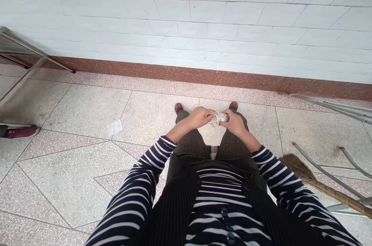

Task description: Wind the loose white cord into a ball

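Note:
A small wound bundle of whitish cord [222, 118] is held above the floor, in front of my knees. My right hand [235, 123] is closed around the bundle's right side, its thumb and fingers on either side. From the left, my left hand [201, 117] pinches a thin whitish strand [214, 115] at the bundle's left end. The fingertips of both hands are close together. The far side of the bundle is hidden by my right hand's fingers, and the cord's material is too small to make out.
A white tiled wall [203, 17] with a reddish-brown baseboard [174, 73] stands ahead. A paper scrap [115, 127] lies on the speckled floor. At right are a straw broom [319, 186] and metal legs [316, 164]; at left, a metal frame [37, 50] and another person's shoe [22, 132].

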